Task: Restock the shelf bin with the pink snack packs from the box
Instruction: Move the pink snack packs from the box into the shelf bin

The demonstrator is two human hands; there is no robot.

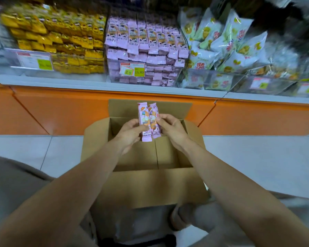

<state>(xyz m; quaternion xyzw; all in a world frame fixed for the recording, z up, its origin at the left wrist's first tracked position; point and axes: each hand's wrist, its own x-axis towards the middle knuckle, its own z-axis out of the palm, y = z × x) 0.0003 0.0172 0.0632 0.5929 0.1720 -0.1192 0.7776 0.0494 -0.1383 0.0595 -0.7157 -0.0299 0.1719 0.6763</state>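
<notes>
Two pink snack packs [149,120] stand upright side by side above the open cardboard box [146,186]. My left hand [130,134] grips them from the left and my right hand [171,128] pinches them from the right. The inside of the box shows only bare cardboard. Straight ahead on the shelf, the clear bin [114,72] is stacked high with the same pink packs, rows upright on top. A price label [132,68] hangs on its front.
A bin of yellow packs [61,41] stands left of the pink bin, and white-green bags [225,47] fill the bins on the right. An orange panel [61,111] runs below the shelf edge. The box sits on grey floor tiles [257,157] between my knees.
</notes>
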